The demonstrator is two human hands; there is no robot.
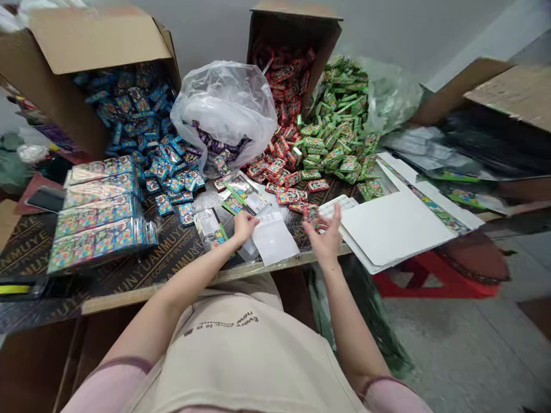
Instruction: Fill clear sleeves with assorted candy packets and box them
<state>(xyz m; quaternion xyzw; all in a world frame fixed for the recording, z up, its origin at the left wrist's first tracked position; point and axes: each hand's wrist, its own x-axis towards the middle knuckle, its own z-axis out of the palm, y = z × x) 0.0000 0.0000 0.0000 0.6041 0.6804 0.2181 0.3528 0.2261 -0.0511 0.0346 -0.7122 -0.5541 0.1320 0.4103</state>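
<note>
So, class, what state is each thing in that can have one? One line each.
Left hand: closed on white paper
Right hand: thumb and index finger apart
Left carton: open, blue packets inside
Middle carton: open, red packets inside
Clear bag: open, purple packets inside
Right carton: open

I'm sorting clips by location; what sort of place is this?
Probably a packing workshop: a cardboard box of loose blue packets, stacked wrapped packs and a plywood worktop.

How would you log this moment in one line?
left hand: pinching white paper; right hand: at red packet, grip unclear; behind: green packets
</note>
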